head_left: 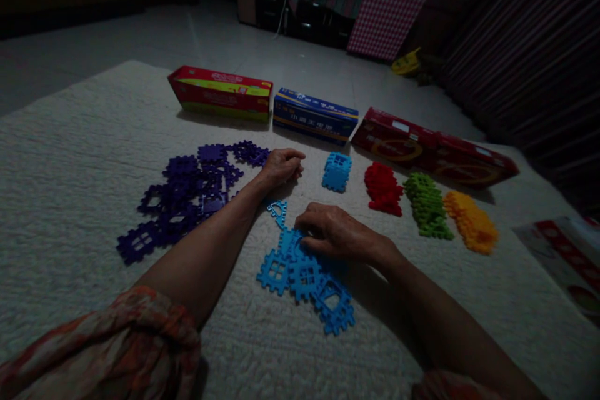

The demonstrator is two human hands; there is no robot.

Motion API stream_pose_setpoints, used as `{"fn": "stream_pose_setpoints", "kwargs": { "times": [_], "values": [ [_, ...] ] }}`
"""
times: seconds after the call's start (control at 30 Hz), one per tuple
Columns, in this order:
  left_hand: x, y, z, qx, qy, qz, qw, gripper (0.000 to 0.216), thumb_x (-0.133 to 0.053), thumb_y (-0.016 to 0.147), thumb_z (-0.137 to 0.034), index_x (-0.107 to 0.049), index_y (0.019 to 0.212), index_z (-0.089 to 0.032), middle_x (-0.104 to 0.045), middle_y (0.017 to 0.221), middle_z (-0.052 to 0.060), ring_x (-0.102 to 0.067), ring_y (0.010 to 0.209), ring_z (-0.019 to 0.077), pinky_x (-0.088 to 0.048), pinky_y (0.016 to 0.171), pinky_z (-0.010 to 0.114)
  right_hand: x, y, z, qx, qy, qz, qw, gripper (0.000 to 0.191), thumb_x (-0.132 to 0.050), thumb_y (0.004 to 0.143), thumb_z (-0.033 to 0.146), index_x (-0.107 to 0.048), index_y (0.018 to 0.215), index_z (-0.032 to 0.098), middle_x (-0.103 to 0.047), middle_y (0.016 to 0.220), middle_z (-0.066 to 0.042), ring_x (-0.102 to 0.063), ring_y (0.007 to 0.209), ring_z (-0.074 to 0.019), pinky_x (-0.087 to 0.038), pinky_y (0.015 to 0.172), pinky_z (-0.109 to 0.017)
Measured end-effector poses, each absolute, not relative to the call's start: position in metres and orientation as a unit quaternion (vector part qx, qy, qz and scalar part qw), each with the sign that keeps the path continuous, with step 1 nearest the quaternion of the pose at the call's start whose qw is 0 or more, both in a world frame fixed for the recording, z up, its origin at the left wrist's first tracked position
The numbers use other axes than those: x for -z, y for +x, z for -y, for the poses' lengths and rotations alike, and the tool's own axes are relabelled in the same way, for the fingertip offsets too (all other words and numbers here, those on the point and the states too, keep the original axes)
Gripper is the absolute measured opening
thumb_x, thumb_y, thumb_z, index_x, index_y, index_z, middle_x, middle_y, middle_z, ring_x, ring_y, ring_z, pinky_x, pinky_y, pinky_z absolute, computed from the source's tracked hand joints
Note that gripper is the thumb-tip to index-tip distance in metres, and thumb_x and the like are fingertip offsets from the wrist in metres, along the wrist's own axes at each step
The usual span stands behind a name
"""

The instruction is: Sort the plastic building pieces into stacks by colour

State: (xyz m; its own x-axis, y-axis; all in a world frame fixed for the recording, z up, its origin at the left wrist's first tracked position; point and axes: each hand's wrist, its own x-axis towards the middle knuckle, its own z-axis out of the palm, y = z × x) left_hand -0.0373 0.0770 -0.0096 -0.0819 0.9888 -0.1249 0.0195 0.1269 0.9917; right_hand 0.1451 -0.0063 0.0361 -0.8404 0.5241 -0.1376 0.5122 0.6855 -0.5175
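Observation:
My right hand (pixel 335 230) is over a loose heap of light blue interlocking plastic building pieces (pixel 305 278), its curled fingers closed at the heap's upper edge on a blue piece they partly hide. A separate blue arched piece (pixel 277 211) lies left of these fingers. My left hand (pixel 282 165) rests farther forward with its fingers bent inward. Whatever it may hold is hidden. Left of my left arm spreads a heap of dark purple pieces (pixel 187 190). A neat stack of light blue pieces (pixel 336 172) stands to the right of my left hand.
Red (pixel 382 189), green (pixel 427 206) and yellow piece stacks (pixel 471 222) line the right side of the pale quilted mat (pixel 234 337). Behind them stand a red-and-yellow box (pixel 222 94), a blue box (pixel 315 115) and dark red boxes (pixel 434 147). A printed carton (pixel 567 256) lies at far right.

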Motion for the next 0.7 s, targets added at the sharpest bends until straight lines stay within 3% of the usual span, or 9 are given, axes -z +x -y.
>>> {"fn": "stream_pose_setpoints", "kwargs": {
  "times": [0.17,0.3,0.43,0.57,0.7],
  "values": [
    [0.009,-0.036,-0.077,-0.483,0.440,-0.556,0.514,0.022,-0.053,0.085,0.000,-0.070,0.093,-0.011,-0.063,0.058,-0.003,-0.053,0.041,0.0061,-0.039,0.045,0.017,-0.034,0.148,0.003,-0.331,-0.292,0.896,0.058,0.016,-0.068,0.081,0.013,-0.065,0.096,0.017,-0.064,0.090,-0.003,-0.056,0.077,-0.0142,-0.046,0.074,-0.028],
    [0.011,-0.037,-0.078,-0.479,0.446,-0.554,0.514,0.023,-0.054,0.085,0.001,-0.071,0.094,-0.012,-0.063,0.056,-0.003,-0.054,0.041,0.0060,-0.040,0.046,0.017,-0.042,0.160,-0.007,-0.381,-0.308,0.865,0.110,0.008,-0.067,0.085,0.020,-0.061,0.089,0.018,-0.060,0.080,0.001,-0.052,0.067,-0.0112,-0.043,0.065,-0.024],
    [0.013,-0.038,-0.079,-0.474,0.455,-0.556,0.509,0.024,-0.054,0.085,0.000,-0.072,0.096,-0.012,-0.064,0.058,-0.002,-0.055,0.043,0.0061,-0.039,0.047,0.017,-0.047,0.169,-0.016,-0.245,-0.348,0.888,0.174,0.008,-0.064,0.085,0.015,-0.057,0.085,0.019,-0.060,0.083,-0.001,-0.054,0.074,-0.0137,-0.043,0.070,-0.027],
    [0.014,-0.038,-0.080,-0.468,0.454,-0.564,0.507,0.025,-0.054,0.086,-0.001,-0.072,0.098,-0.012,-0.064,0.058,-0.002,-0.053,0.041,0.0059,-0.038,0.046,0.017,-0.043,0.167,-0.014,-0.081,-0.410,0.904,0.093,0.011,-0.061,0.084,0.009,-0.058,0.090,0.019,-0.060,0.092,-0.006,-0.054,0.082,-0.0176,-0.040,0.071,-0.029],
    [0.015,-0.038,-0.081,-0.467,0.459,-0.559,0.508,0.025,-0.052,0.088,-0.002,-0.072,0.099,-0.012,-0.064,0.058,-0.002,-0.054,0.042,0.0063,-0.039,0.046,0.017,-0.045,0.168,-0.005,-0.092,-0.393,0.915,0.004,0.016,-0.065,0.086,0.016,-0.059,0.101,0.019,-0.060,0.100,-0.006,-0.056,0.086,-0.0180,-0.041,0.072,-0.029]
  ]
}}
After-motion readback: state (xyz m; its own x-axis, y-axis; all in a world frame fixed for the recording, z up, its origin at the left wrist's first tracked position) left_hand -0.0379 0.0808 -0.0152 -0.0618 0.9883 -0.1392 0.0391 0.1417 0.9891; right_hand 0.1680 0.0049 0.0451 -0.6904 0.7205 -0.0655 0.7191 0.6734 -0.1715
